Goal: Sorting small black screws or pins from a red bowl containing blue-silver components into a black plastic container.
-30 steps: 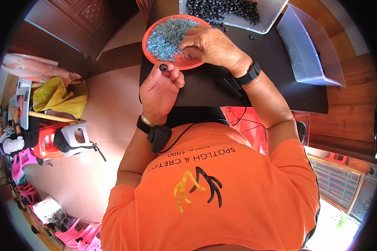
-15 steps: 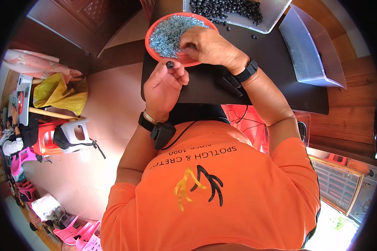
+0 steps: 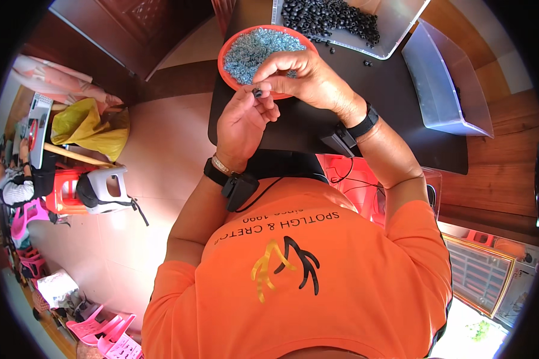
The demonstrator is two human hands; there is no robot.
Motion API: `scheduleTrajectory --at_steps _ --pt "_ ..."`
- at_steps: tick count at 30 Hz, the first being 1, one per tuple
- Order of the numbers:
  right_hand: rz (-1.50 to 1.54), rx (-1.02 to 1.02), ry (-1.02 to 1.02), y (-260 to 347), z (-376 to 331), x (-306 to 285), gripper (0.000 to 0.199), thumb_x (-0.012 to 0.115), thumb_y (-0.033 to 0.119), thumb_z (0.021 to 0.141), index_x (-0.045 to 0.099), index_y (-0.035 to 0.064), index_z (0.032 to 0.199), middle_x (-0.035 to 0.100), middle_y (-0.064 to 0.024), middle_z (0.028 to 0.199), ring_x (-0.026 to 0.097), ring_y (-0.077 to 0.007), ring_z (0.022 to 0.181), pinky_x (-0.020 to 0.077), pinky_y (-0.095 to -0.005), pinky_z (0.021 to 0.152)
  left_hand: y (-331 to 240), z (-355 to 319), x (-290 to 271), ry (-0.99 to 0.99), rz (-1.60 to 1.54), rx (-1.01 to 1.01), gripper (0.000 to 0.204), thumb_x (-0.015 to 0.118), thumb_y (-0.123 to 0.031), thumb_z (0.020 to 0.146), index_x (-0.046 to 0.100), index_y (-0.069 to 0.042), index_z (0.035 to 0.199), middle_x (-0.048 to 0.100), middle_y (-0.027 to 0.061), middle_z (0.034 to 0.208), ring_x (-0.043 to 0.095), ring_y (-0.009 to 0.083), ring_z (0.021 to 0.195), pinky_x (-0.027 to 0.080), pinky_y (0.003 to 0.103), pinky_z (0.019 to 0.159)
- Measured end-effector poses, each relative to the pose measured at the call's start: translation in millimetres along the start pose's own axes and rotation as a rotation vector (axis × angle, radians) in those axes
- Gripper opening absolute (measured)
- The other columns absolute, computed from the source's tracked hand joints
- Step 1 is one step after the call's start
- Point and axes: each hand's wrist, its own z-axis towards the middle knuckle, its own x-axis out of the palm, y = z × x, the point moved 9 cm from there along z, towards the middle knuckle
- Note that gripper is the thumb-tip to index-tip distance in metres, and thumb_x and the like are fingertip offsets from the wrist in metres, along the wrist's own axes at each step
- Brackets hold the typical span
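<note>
My left hand is palm up near the table's front edge, pinching a small round black part between thumb and forefinger. Its other fingers are loosely curled. Thumb and forefinger of my right hand are closed together right at the black part; anything between them is too small to make out. Behind both hands sits an orange-red bowl, heaped with tiny shiny silvery-blue pieces. My right hand covers part of its near right side.
A clear plastic bin of black parts stands at the back. Two or so loose black parts lie beside it on the dark table. Another translucent bin is at the right. Plastic stools stand on the floor, left.
My right hand has come out of the bowl toward me and met the black part in my left hand. The whole view has shifted slightly.
</note>
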Motion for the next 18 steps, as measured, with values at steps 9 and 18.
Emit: scheduleTrajectory --at_steps 9,18 --pt "-0.530 -0.276 0.025 24.6 -6.6 10.8 0.016 0.070 0.001 0.078 0.069 0.0048 0.094 0.064 -0.0083 0.091 0.063 -0.0222 0.086 0.0514 -0.0303 0.076 3.0 0.4 2.5 0.072 0.018 0.011 0.022 0.043 -0.021 0.096 0.052 -0.002 0.104 0.056 0.0076 0.092 0.055 0.0197 0.083 0.044 0.033 0.077" --pt "-0.612 -0.429 -0.002 34.2 -8.4 18.4 0.019 0.071 0.003 0.073 0.069 0.0093 0.091 0.065 -0.0036 0.087 0.062 -0.0223 0.086 0.0513 -0.0331 0.074 -4.1 -2.7 5.0 0.100 0.050 0.055 0.031 0.041 -0.021 0.096 0.049 0.002 0.115 0.055 0.0087 0.091 0.053 0.0197 0.084 0.043 0.032 0.077"
